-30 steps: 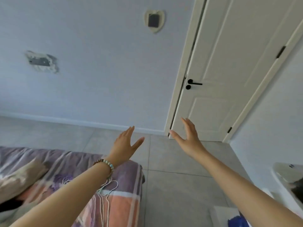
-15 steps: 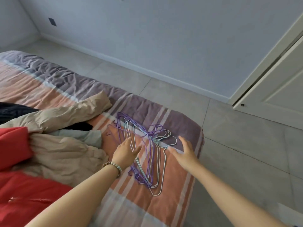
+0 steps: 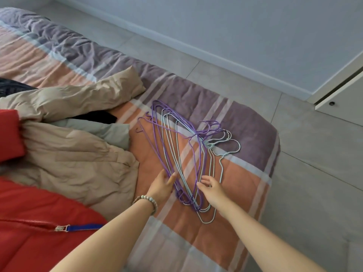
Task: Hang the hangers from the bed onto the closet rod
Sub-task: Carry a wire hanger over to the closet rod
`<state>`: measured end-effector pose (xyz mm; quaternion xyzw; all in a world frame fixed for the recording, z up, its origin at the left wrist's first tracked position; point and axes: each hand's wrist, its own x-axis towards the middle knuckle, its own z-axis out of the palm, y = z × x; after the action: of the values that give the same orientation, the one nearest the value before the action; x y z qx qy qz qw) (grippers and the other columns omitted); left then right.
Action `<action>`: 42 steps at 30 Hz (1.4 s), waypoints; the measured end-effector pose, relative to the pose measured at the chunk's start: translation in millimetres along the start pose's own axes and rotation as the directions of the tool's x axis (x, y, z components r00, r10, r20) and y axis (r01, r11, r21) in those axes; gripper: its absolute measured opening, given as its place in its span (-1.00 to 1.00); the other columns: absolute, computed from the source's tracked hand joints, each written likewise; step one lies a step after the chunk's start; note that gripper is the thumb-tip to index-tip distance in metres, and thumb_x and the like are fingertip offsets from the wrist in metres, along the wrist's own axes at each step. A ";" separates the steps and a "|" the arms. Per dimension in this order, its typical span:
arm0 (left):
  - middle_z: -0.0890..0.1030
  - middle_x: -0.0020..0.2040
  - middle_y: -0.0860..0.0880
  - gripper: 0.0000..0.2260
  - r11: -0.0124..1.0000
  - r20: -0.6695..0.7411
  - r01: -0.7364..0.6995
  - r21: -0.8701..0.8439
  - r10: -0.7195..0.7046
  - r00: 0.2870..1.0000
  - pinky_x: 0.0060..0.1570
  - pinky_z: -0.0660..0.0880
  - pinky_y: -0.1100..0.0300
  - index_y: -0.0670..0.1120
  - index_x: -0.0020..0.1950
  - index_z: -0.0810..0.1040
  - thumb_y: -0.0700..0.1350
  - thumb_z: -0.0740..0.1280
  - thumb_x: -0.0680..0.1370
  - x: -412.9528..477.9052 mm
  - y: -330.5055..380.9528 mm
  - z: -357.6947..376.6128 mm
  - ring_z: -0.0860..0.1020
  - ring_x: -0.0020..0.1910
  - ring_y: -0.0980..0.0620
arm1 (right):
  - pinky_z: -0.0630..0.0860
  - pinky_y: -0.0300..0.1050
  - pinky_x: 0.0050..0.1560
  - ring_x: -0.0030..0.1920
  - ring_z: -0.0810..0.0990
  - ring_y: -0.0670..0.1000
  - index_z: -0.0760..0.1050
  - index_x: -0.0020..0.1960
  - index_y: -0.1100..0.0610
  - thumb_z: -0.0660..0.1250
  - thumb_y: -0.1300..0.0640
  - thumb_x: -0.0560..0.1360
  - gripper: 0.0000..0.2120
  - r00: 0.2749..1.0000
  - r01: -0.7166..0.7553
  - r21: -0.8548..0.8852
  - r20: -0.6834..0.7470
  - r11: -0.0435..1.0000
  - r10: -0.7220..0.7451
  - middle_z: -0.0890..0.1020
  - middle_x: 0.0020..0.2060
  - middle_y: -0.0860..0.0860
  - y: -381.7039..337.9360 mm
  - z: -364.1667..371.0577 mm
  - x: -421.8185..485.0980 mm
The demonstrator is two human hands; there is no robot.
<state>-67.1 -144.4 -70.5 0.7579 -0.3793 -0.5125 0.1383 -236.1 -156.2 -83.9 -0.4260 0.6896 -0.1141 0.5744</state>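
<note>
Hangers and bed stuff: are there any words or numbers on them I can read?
None: no word, number or sign can be read anywhere.
The hangers are plain wire, with no labels showing.
The bed cover shows only stripes.
The red jacket has a zipper pull; any marking on it is too small to tell.

Single head view, looking steeply down, close over bed (image 3: 225, 193) corner, floor (image 3: 314, 173) beyond.

Tangled hangers (image 3: 196, 135) overlap; count seemingly untellable.
</note>
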 end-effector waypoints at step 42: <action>0.63 0.14 -0.08 -0.30 0.739 0.731 -0.615 -0.275 0.577 0.366 0.16 0.49 0.12 -0.07 0.27 0.46 0.38 0.00 0.37 -427.4 495.1 -31.0 0.61 0.11 -0.07 | 0.54 -0.27 0.01 -0.03 0.68 -0.05 0.44 -0.06 0.18 0.34 0.22 0.50 -0.92 0.342 0.886 0.004 -0.680 0.464 -0.648 0.72 -0.13 0.06 -256.9 -408.0 -482.4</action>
<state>-334.1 -177.3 526.5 0.2706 -0.6579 -0.6928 0.1183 -492.7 -101.9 545.7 -0.5262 0.5015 -0.6318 0.2691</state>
